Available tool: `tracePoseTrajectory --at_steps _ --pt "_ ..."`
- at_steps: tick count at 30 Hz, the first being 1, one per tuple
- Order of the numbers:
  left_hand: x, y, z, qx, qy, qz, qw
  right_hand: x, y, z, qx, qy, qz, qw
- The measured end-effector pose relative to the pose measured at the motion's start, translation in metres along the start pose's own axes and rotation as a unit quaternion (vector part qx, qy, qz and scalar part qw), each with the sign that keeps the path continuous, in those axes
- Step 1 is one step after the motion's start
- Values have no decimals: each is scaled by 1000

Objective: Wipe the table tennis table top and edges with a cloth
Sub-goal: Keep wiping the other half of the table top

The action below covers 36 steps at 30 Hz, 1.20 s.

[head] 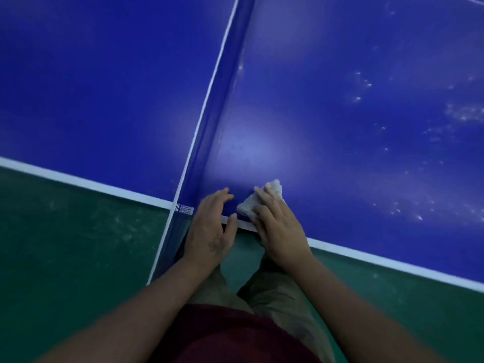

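- Closest in, your maroon shirt (pixel 235 334) and khaki trousers (pixel 275 289) stand over the dull green floor (pixel 65 244), right up at the side of the table.
- Your left hand (pixel 212 231) holds nothing. Its fingers are loose and spread, with the thumb at the white painted edge line (pixel 392 263), which looks like a brace while the other hand works.
- Your right hand (pixel 280 229) grips the crumpled off-white cloth (pixel 247 205), thumb and fingers wrapped over it. The cloth is pressed onto the glossy blue table tennis table top (pixel 327 113) just inside the edge, so I'd say you're set to stroke outward.
- Just left of both hands, the dark blue net with its white top band (pixel 209 127) runs away from you, and this corner beside it is your starting point.
- Farther out on the right half, pale dusty specks (pixel 361 85) are scattered. In my judgement most of the wiping lies ahead.
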<state>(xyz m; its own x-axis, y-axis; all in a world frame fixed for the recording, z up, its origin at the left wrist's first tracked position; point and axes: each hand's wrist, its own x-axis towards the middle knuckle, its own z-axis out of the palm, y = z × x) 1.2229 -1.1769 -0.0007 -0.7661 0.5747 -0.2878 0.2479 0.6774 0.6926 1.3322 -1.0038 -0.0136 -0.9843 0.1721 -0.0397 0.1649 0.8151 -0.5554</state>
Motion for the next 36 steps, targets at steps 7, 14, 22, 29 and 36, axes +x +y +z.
tracePoseTrajectory --at_steps 7,14,22,29,36 --pt "6 1 27 4 77 -69 995 55 68 16 -105 -132 -232 958" --pt "43 5 63 41 169 -59 983 160 99 8 -153 -11 -132 979" --pt "85 -11 84 168 165 -14 972 257 110 -9 -199 -17 -67 978" --pt "87 -16 90 255 156 -9 954 312 127 -30 -203 -23 -35 978" --pt "109 6 83 131 179 -10 975 315 141 -36 -246 -58 -152 956"
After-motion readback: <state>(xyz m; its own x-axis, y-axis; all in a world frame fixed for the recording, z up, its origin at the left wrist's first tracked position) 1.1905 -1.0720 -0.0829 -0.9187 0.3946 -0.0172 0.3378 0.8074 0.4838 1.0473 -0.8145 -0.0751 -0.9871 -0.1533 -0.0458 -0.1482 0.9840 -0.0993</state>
